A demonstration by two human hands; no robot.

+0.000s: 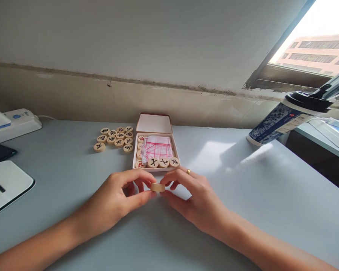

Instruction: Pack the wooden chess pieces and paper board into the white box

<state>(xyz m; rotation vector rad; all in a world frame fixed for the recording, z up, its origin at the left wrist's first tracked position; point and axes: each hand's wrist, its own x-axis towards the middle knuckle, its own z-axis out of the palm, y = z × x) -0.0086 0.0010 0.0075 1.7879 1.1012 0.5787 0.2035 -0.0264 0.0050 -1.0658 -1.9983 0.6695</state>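
Between my two hands is a round wooden Chinese chess piece (157,187), seen edge-on just in front of the box. My left hand (127,194) pinches its left side with thumb and fingers. On its right side, my right hand (190,192), wearing a ring, grips it the same way. The open chess box (156,169) has its lid (154,123) tipped back. Inside lie pieces with red and black characters around a folded chess sheet (158,147) with pink lines. Several black-lettered chess pieces (111,140) are grouped left of the box.
A patterned paper cup (281,120) with a black lid stands at the right by the window. On the left are a white power strip (21,119), a dark phone (0,153) and a white device (9,186). The wall (147,49) rises behind the grey table (169,241).
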